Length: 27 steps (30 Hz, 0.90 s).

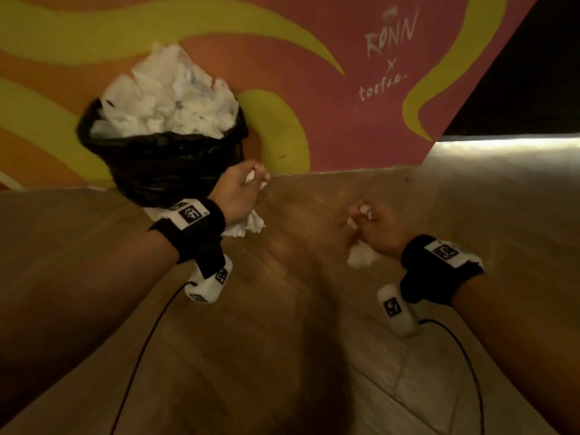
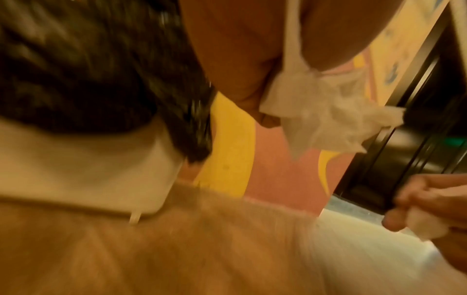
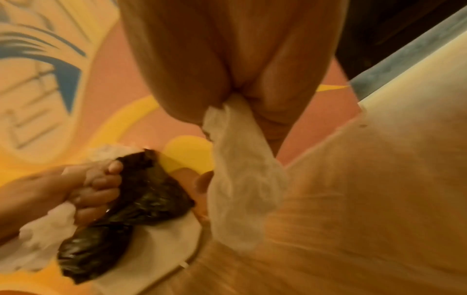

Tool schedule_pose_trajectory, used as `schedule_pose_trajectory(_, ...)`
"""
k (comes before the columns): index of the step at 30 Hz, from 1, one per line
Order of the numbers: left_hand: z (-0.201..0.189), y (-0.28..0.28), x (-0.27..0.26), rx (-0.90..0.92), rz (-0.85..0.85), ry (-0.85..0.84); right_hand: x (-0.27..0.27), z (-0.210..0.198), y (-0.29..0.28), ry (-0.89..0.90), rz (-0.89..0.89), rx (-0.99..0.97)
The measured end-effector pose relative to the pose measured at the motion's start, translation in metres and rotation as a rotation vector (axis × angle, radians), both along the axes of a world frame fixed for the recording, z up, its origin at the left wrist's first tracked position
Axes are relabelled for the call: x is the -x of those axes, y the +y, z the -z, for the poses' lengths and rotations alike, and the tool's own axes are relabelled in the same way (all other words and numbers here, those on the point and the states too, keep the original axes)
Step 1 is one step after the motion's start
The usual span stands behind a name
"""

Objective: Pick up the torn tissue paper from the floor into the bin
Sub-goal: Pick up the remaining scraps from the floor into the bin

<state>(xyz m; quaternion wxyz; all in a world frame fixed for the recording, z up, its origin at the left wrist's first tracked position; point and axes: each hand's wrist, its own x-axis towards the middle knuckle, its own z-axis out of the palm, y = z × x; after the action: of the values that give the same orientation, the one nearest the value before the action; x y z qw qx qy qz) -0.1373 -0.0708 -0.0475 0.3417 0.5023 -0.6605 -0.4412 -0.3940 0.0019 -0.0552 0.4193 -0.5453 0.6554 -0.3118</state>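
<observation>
A bin [image 1: 163, 164] lined with a black bag stands against the painted wall, heaped with white tissue [image 1: 169, 98]. My left hand [image 1: 241, 193] is just right of the bin, above the floor, fingers curled round a wad of torn tissue [image 2: 326, 119] that hangs below the palm. My right hand [image 1: 373, 224] hovers further right over the wooden floor, gripping another piece of torn tissue [image 3: 242, 179] that dangles from the fist. In the right wrist view the left hand [image 3: 93, 189] shows beside the black bag [image 3: 131, 199].
The wall [image 1: 329, 89] behind the bin is painted orange, pink and yellow. A pale lit strip of floor [image 1: 508, 152] runs at the right, below a dark opening. Black cables [image 1: 141, 356] trail from both wrist cameras over the wooden floor [image 1: 282, 309].
</observation>
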Motion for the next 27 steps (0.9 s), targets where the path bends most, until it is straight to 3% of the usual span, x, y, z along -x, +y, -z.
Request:
schedule_pose_trajectory(3, -0.055, -0.012, -0.04, 0.13, -0.056, 0.082, -0.062, -0.044, -0.033, 0.041, -0.101, 0.112)
schedule_pose_trajectory(6, -0.111, -0.023, -0.074, 0.267, -0.253, 0.183, -0.121, -0.089, -0.059, 0.181, -0.18, 0.259)
schedule_pose_trajectory(9, -0.15, -0.036, -0.107, 0.332, -0.468, 0.335, -0.169, -0.121, -0.085, 0.153, -0.17, 0.341)
schedule_pose_trajectory(11, -0.162, -0.045, -0.127, 0.386, -0.548, 0.403, -0.196, -0.136, -0.108, 0.07, -0.096, 0.429)
schedule_pose_trajectory(14, -0.16, -0.066, -0.141, 0.37, -0.617, 0.308, -0.227, -0.149, -0.139, -0.162, 0.034, 0.498)
schedule_pose_trajectory(17, -0.14, -0.085, -0.146, 0.266, -0.528, 0.245, -0.243, -0.141, -0.162, -0.148, 0.028, 0.476)
schedule_pose_trajectory(20, -0.104, -0.103, -0.147, 0.217, -0.434, -0.163, -0.247, -0.112, -0.178, 0.067, -0.086, 0.341)
schedule_pose_trajectory(23, -0.07, -0.117, -0.152, 0.066, -0.267, -0.515, -0.241, -0.086, -0.186, 0.346, -0.264, 0.369)
schedule_pose_trajectory(27, -0.067, -0.115, -0.166, 0.016, -0.166, -0.869, -0.231, -0.077, -0.181, 0.764, -0.445, 0.355)
